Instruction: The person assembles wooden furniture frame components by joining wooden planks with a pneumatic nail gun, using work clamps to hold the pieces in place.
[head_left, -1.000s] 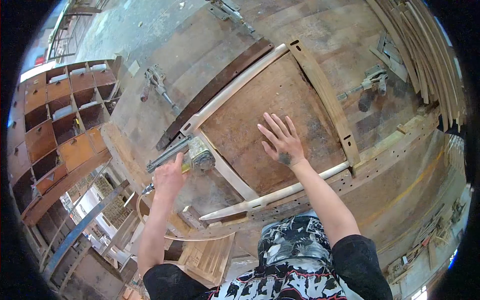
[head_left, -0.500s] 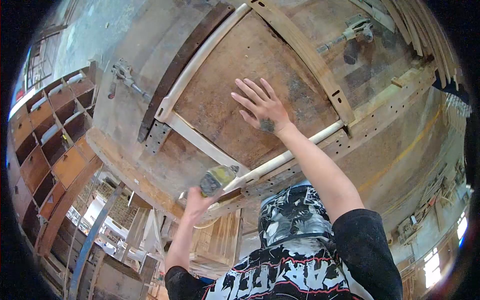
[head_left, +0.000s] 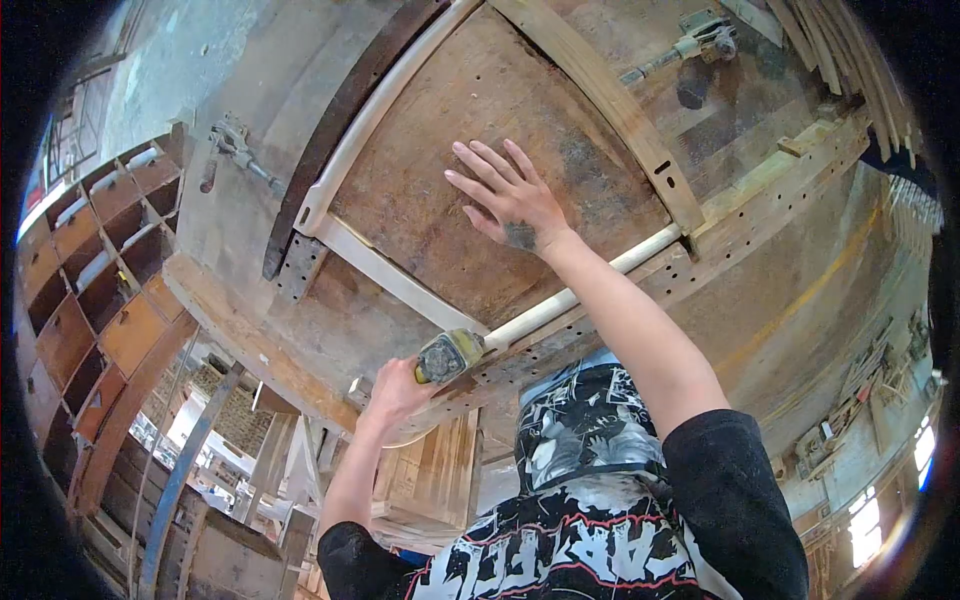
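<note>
My left hand [head_left: 399, 390] is wrapped round a yellow-green and dark grey tool [head_left: 449, 356]. The tool sits at the near corner where a pale flat strip [head_left: 395, 276] meets a rounded pale rail [head_left: 560, 308]. My right hand [head_left: 522, 207] is spread open over the brown, stained board [head_left: 500, 100], holding nothing. Whether its palm touches the board cannot be made out. A long rounded pale piece [head_left: 375, 120] and a light wooden bar [head_left: 610, 100] border the board.
A metal clamp [head_left: 237, 150] lies at the left and another [head_left: 700, 42] at the upper right. Wooden pigeonhole shelves [head_left: 105, 270] stand at the far left. A perforated beam [head_left: 740, 235] runs along the near edge. Thin strips [head_left: 825, 60] lean at the upper right.
My left hand and the tool have shifted slightly right. The board and frame appear a little further left and up, and my right hand has moved slightly with them.
</note>
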